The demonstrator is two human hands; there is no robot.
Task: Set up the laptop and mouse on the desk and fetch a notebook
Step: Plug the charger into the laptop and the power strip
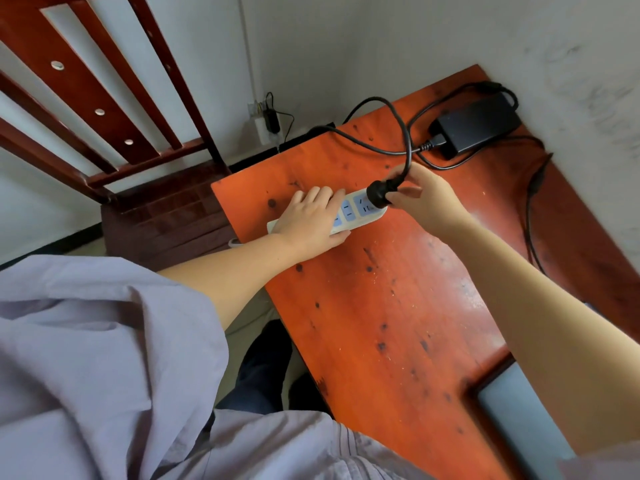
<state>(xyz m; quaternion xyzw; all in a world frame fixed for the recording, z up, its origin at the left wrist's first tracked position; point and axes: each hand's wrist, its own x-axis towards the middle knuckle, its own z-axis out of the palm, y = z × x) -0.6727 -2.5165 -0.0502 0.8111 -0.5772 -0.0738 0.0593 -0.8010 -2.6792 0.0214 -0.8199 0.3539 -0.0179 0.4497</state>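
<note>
A white power strip (360, 211) with pale blue sockets lies on the orange wooden desk (388, 306). My left hand (310, 220) presses flat on the strip's near half and holds it down. My right hand (424, 199) grips a black plug (381, 195) at the strip's far end socket. The plug's black cable (408, 147) loops up to a black power adapter (479, 124) in the desk's far corner. A grey slab (519, 414), perhaps the laptop, shows at the desk's near right edge, partly hidden by my right arm. No mouse or notebook is in view.
A red-brown wooden chair (104, 109) stands left of the desk. A wall socket (265, 124) with a small black charger sits low on the white wall behind. Another black cable (530, 209) runs along the desk's right side by the wall.
</note>
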